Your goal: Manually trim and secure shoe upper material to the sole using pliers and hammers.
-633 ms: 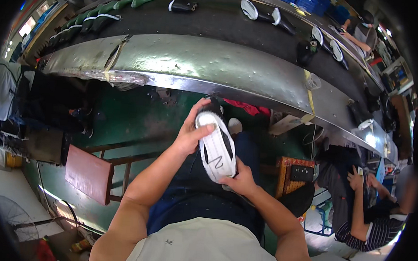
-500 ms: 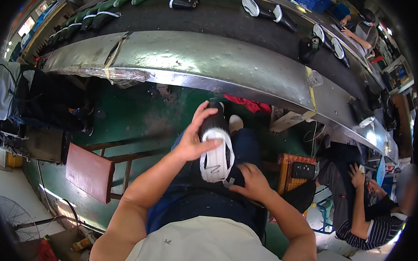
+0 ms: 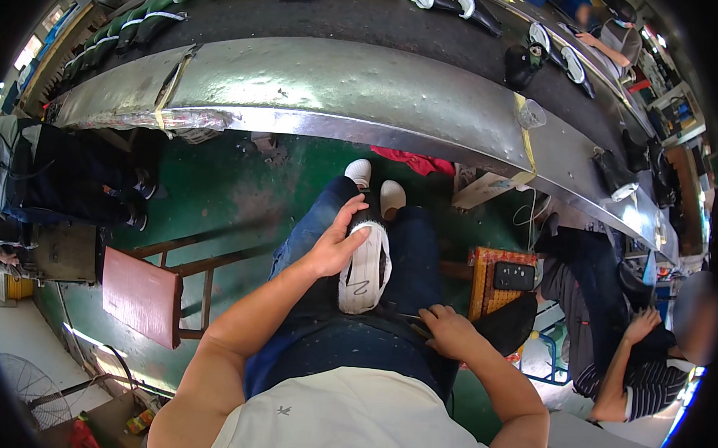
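Observation:
A black shoe upper on its last lies over my lap, its white underside turned up and a dark handwritten mark near the end closest to me. My left hand grips it at the far part, thumb across the white face and fingers along the left side. To the right of the shoe, apart from it, my right hand is closed, fingers curled round a slim tool at my right thigh. Most of that tool is hidden, and its kind is unclear.
Ahead runs a dark conveyor behind a metal ledge, carrying green lasts and black shoes. A padded stool stands left; a phone lies on a woven seat at right. A co-worker sits at right.
My right hand has moved away from the shoe to the right, and a slim tool now shows in it. The shoe, still in my left hand, sits slightly further left and is less tilted.

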`<action>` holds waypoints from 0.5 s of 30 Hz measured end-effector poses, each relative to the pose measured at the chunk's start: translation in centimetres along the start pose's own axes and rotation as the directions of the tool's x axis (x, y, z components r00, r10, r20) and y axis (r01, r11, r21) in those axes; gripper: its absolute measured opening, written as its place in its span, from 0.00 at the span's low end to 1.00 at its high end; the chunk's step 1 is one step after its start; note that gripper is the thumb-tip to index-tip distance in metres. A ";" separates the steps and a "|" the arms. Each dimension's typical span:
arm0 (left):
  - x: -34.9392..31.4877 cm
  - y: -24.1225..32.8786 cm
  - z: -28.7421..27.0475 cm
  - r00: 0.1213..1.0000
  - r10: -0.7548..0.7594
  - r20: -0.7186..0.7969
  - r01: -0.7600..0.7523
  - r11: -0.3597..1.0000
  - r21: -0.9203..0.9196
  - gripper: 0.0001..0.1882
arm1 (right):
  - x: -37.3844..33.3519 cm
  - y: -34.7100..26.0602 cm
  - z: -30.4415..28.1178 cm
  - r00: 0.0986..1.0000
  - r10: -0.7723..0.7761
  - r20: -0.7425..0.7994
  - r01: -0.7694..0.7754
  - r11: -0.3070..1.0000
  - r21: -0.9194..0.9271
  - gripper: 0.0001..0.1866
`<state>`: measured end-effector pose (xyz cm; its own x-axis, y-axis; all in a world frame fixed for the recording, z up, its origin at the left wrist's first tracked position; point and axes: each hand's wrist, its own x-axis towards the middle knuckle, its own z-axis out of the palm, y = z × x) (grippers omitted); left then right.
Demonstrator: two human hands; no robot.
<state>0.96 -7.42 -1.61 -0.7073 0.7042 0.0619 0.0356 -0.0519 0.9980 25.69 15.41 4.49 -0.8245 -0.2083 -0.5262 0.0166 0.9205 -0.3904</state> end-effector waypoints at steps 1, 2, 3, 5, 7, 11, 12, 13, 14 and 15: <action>0.0 -0.3 0.0 1.000 0.000 -0.003 0.000 1.000 -0.001 0.27 | 0.1 -0.3 0.2 1.000 0.019 -0.007 -0.020 0.995 -0.101 0.35; 0.0 -0.5 0.0 1.000 -0.024 -0.002 0.024 0.999 -0.030 0.27 | 0.2 -0.5 0.3 0.999 0.036 -0.016 -0.039 0.979 -0.200 0.33; -0.1 -0.8 -0.1 0.999 -0.049 -0.001 0.048 0.997 -0.059 0.27 | 0.2 -0.6 0.2 0.999 0.033 -0.013 -0.035 0.979 -0.202 0.33; -0.3 -0.6 -0.3 0.999 -0.035 -0.011 0.035 0.999 -0.019 0.27 | 0.5 -0.9 -0.6 0.999 0.034 -0.043 -0.040 0.986 -0.160 0.32; -0.6 -0.2 -0.4 1.000 -0.024 -0.019 0.024 1.000 0.020 0.28 | 0.5 0.6 -0.3 0.998 0.007 -0.062 -0.010 0.999 -0.051 0.33; -0.7 0.7 -0.5 0.998 -0.052 -0.037 0.054 0.996 0.065 0.28 | 0.6 1.5 -0.6 0.996 0.087 -0.020 -0.088 0.989 -0.120 0.33; -0.8 0.8 -0.5 0.996 -0.073 -0.051 0.077 0.994 0.080 0.28 | 0.5 1.2 -0.1 0.996 0.087 -0.018 -0.088 0.989 -0.121 0.33; -0.6 0.7 -0.5 0.996 -0.071 -0.051 0.075 0.994 0.078 0.28 | 0.5 0.9 0.7 0.993 0.108 -0.051 -0.114 0.983 -0.142 0.31; -0.5 0.5 -0.4 0.994 -0.091 -0.060 0.095 0.993 0.068 0.29 | 0.7 1.0 1.2 0.988 0.129 -0.084 -0.141 0.977 -0.163 0.30; -0.4 0.4 -0.2 0.992 -0.111 -0.068 0.115 0.992 0.057 0.29 | 1.0 1.9 1.7 0.988 0.130 -0.085 -0.143 0.976 -0.166 0.30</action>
<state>1.07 -7.87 -1.26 -0.7530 0.6561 -0.0504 -0.0060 0.0697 0.9976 25.86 16.35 1.93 -0.8601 -0.0579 -0.5068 0.0403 0.9827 -0.1806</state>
